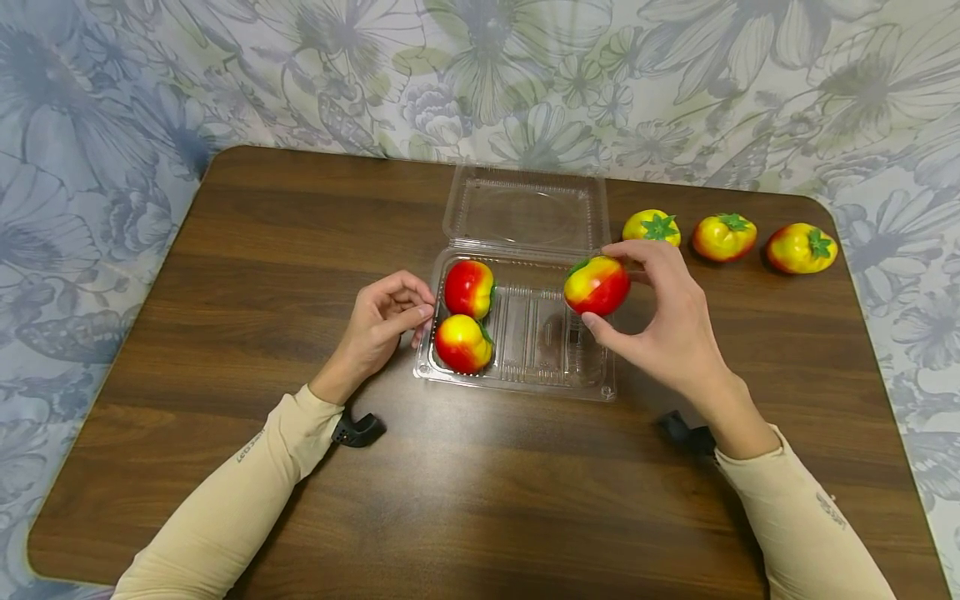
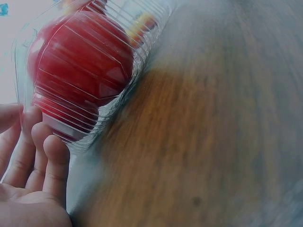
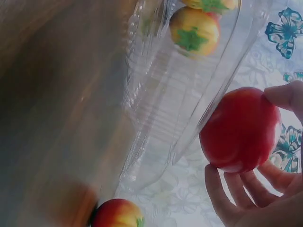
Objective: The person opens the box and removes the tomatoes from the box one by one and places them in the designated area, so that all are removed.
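Note:
My right hand (image 1: 671, 325) grips a red-and-yellow fruit (image 1: 597, 286) with a green leafy cap, thumb on its near side and fingers behind, over the right end of a clear plastic clamshell container (image 1: 517, 387). In the right wrist view that fruit (image 3: 240, 130) shows its red side, overlapping the container rim. My left hand (image 1: 382, 321) pinches the container's left rim between thumb and fingertips. Inside the container, at its left end, lie two similar fruits, a far one (image 1: 468, 288) and a near one (image 1: 463, 343). The left wrist view shows red fruit (image 2: 80, 56) through the ribbed wall.
The container's lid (image 1: 528, 204) lies folded back toward the patterned wall covering (image 1: 525, 83). Three more such fruits stand in a row at the table's back right: a left one (image 1: 648, 227), a middle one (image 1: 723, 237) and a right one (image 1: 801, 248). The table (image 1: 247, 333) is brown wood.

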The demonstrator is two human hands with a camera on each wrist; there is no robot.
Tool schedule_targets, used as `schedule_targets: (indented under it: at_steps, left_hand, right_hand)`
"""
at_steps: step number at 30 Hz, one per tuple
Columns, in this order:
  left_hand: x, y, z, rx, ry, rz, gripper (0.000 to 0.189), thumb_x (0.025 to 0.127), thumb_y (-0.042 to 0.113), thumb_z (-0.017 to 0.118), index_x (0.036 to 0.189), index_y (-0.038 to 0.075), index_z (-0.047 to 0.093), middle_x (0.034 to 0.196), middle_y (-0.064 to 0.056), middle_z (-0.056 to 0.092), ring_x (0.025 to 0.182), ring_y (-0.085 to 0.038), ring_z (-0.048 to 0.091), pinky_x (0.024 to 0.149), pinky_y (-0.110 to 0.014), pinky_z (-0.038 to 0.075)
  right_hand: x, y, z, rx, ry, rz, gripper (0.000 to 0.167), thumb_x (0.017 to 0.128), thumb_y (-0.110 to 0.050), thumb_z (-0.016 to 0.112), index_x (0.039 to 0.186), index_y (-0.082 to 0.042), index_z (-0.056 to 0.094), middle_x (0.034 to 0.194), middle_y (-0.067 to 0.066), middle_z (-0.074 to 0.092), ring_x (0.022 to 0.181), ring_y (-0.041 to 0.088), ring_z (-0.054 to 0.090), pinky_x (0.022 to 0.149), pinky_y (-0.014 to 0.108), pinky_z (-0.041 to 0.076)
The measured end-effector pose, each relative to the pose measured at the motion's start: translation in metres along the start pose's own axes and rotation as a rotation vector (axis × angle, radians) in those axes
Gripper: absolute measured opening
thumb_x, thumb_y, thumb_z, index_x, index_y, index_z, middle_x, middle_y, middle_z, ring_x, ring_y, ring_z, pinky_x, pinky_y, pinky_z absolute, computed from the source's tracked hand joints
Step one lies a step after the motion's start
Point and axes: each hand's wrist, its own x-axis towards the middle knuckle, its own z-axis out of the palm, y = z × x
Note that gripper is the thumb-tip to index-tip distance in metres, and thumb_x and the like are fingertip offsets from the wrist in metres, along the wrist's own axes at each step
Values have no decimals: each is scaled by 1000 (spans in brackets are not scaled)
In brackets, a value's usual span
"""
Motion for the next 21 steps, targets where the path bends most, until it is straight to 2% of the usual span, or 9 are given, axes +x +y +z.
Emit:
schedule_targets:
  at_steps: [8, 12, 21]
  left_hand:
    - [1, 1, 0, -4, 2, 4, 11, 94, -15, 61, 101, -7, 64, 78, -14, 67, 59, -27, 55, 45, -28, 49]
    - [1, 1, -1, -1, 1, 0, 11, 94, -15, 61, 101, -7, 63, 79, -14, 67, 59, -27, 56, 45, -29, 49]
    - [1, 1, 0, -5, -1, 1, 12, 94, -15, 60, 101, -5, 64, 79, -13, 67, 61, -24, 57, 45, -28, 49]
  right_hand:
    - [-6, 7, -6, -21, 103, 52, 64, 72, -12, 90, 133, -11, 68, 134, 10, 59, 120, 19, 57, 103, 12, 49]
    - [-8, 12, -11, -16, 129, 89, 67, 72, -10, 91, 133, -8, 65, 135, 11, 57, 120, 19, 55, 102, 12, 50]
    - [-15, 29, -20, -89, 143, 193, 70, 72, -12, 91, 134, -5, 58, 138, 10, 55, 124, 16, 52, 95, 4, 46]
